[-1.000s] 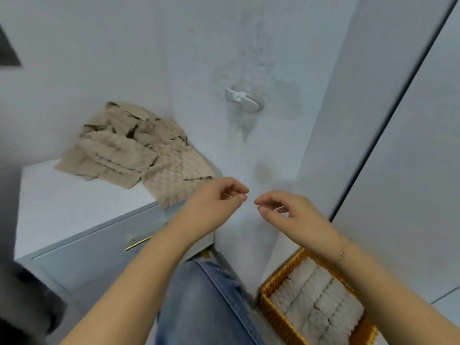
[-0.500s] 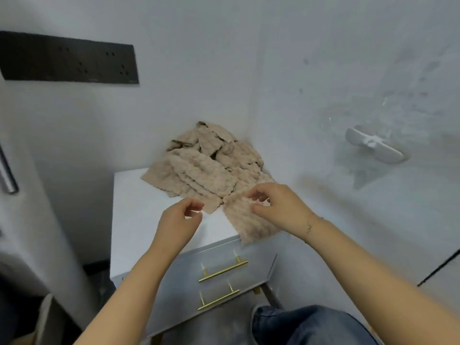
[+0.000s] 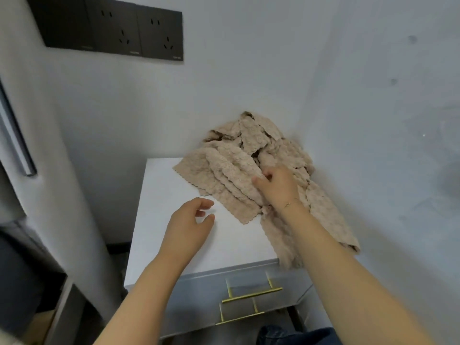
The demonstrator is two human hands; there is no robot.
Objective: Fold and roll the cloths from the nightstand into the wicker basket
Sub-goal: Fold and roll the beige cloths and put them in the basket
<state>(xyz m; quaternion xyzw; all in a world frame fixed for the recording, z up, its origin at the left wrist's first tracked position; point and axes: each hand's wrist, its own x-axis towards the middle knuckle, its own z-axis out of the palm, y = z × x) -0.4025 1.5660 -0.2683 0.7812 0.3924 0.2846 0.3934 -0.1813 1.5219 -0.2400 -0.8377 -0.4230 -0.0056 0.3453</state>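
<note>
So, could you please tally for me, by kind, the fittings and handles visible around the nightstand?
Black wall socket panels: 3
Brass bar drawer handles: 2
White nightstand: 1
Heap of beige textured cloths, single cloths too tangled to count: 1
Bare hands, left hand and right hand: 2
Total: 9

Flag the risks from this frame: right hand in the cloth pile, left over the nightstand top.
1. The right hand digs into a tangled cloth pile; pulling may likely drag several cloths, not one.
2. One cloth already hangs over the nightstand front edge; a tug could slide it to the floor.
3. The left hand hovers open and touches nothing, so nothing pins the pile.
</note>
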